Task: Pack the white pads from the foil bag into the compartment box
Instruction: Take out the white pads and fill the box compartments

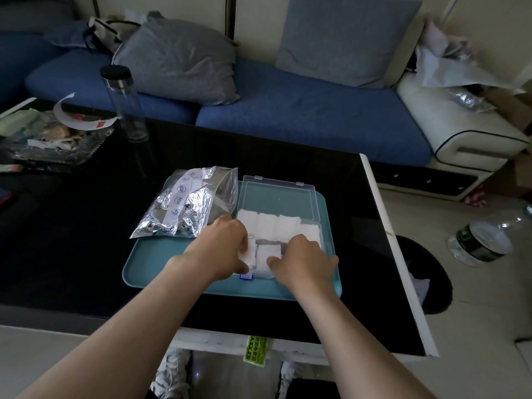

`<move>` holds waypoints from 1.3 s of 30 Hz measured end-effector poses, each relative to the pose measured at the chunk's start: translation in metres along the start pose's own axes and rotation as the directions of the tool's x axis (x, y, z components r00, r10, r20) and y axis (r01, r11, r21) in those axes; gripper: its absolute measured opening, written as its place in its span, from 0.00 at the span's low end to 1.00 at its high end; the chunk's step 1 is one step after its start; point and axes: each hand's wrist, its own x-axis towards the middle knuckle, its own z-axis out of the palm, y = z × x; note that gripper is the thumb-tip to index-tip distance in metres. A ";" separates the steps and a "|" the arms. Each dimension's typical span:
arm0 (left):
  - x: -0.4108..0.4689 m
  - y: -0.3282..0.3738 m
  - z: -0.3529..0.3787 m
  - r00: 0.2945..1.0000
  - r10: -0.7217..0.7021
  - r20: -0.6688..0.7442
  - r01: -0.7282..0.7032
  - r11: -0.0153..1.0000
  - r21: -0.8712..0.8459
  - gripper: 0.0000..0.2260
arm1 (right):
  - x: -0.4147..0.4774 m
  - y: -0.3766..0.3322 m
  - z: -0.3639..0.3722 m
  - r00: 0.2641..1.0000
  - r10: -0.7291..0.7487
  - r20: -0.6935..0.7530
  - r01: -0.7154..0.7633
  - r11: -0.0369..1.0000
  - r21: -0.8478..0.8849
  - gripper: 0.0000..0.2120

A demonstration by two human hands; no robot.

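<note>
Where the clear compartment box (267, 242) sits open on the right half of a teal tray (161, 260), the white pads (277, 227) fill its far row side by side, and more lie in the near row. The lid (276, 197) lies back flat behind it. The left hand (221, 249) is at the near left corner, its fingers and thumb curled around one of the white pads there. The right hand (305, 260) covers the near right part, with the thumb lying on a pad; its fingers are hidden under the hand, so I cannot tell whether they grip. The foil bag (187, 203) lies crumpled just left of the box, half on the tray. The tray rests on a black surface (331, 174), with a clear bottle (123, 102) farther back and a blue sofa (302, 116) beyond.
</note>
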 end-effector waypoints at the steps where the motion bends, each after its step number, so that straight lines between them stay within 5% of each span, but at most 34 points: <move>1: 0.000 -0.001 0.000 1.000 0.009 0.001 -0.009 1.000 -0.002 0.18 | -0.001 -0.002 0.000 0.999 -0.041 0.001 0.041 0.999 -0.017 0.11; 9: -0.002 -0.006 -0.010 0.999 0.024 -0.025 -0.024 0.999 -0.022 0.14 | -0.002 0.000 -0.011 0.979 -0.164 0.124 0.165 0.986 0.003 0.06; 14: -0.001 -0.002 -0.030 0.905 -0.127 -0.405 0.065 0.984 -0.164 0.02 | -0.005 -0.004 -0.023 0.983 -0.181 -0.011 0.180 0.983 -0.036 0.05; 17: 0.007 -0.012 -0.033 0.819 -0.198 -0.538 0.121 0.977 -0.175 0.10 | -0.005 -0.015 -0.022 0.974 -0.221 -0.057 0.225 0.972 0.068 0.06; 21: 0.017 -0.025 -0.027 0.814 -0.319 -0.486 0.276 0.948 -0.161 0.28 | 0.000 -0.032 -0.020 0.945 -0.294 -0.145 0.324 0.907 0.270 0.12; 25: 0.023 -0.040 -0.024 0.830 -0.432 -0.353 0.333 0.891 -0.309 0.34 | 0.011 -0.051 -0.013 0.907 -0.359 -0.219 0.415 0.848 0.330 0.17; 31: 0.026 -0.053 -0.029 0.820 -0.480 -0.312 0.293 0.820 -0.492 0.11 | 0.027 -0.085 0.000 0.788 -0.465 -0.403 0.600 0.726 0.336 0.13; 39: 0.026 -0.071 -0.039 0.813 -0.515 -0.273 0.280 0.756 -0.592 0.21 | 0.047 -0.118 0.019 0.831 -0.521 -0.194 0.554 0.751 0.359 0.18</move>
